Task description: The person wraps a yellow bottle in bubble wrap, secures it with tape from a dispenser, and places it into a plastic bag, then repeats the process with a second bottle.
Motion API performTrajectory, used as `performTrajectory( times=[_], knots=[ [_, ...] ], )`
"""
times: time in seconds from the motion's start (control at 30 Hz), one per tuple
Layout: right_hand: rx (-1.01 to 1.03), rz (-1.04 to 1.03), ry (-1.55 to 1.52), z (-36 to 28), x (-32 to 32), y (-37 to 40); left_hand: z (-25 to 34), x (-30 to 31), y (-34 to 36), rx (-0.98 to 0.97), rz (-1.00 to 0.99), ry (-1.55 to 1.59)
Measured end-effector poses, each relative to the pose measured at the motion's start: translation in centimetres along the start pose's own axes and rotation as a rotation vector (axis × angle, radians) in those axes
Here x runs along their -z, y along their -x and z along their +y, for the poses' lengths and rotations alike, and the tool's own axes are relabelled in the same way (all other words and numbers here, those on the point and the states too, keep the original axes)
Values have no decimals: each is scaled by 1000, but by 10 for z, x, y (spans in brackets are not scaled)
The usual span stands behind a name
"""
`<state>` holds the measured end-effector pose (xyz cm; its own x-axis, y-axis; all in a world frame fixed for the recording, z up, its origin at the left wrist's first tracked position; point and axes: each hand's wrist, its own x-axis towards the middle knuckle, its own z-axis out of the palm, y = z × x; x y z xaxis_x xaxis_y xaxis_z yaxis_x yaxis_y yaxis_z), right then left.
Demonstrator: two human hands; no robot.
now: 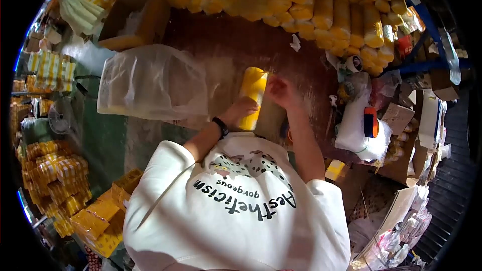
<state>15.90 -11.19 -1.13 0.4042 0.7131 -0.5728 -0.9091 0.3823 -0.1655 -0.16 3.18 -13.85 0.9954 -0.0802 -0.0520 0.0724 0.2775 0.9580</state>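
A yellow roll [253,93] lies lengthwise on the dark red work table [211,30], straight in front of my body. Wrapped over the near part of this roll is my left hand [242,109], a black band on its wrist. My right hand [282,93] is just right of the roll's far end, with its fingers curled together. It is slightly blurred, and anything between those fingertips is hidden from me.
Many yellow rolls [321,10] are piled along the table's far side. A clear plastic bag [150,83] stands at left, before an open cardboard box [135,17]. On the right are a white plastic-wrapped bundle [354,133] and an orange-and-blue object [370,122].
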Motion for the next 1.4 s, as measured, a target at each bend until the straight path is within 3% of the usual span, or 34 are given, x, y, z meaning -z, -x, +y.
performTrajectory(
  times=[0.03,0.13,0.2,0.23,0.37,0.43,0.53,0.6,0.7,0.8,0.9,1.1,1.4],
  knots=[
    [-32,7,-47,-7,-3,-2,-2,5,-4,-10,-59,52],
    [-109,20,-159,-33,-17,-12,19,5,-10,248,-69,606],
    [-135,24,-203,-46,-29,-19,46,-6,-8,364,54,605],
    [-59,163,-200,-45,-53,-12,37,-5,-10,369,-22,725],
    [-45,107,-315,-56,-56,-19,-23,11,-33,371,-343,1198],
    [-70,64,-342,-57,-53,-20,-1,6,-33,402,-259,946],
    [-53,113,-366,-57,-56,-13,39,-1,-31,410,147,82],
    [-29,122,-354,-56,-56,-11,47,-4,-53,350,303,-163],
    [-29,117,-386,-53,-56,-7,-10,21,-108,-12,525,-355],
    [-42,119,-410,-51,-54,-6,48,9,-118,-128,542,-833],
    [-34,108,-401,-53,-50,-7,58,16,-129,-59,412,-905],
    [-36,101,-416,-65,-41,-8,55,21,-142,-131,356,-1012],
    [8,127,-469,-82,-11,6,54,34,-133,-93,200,-691]
  ],
)
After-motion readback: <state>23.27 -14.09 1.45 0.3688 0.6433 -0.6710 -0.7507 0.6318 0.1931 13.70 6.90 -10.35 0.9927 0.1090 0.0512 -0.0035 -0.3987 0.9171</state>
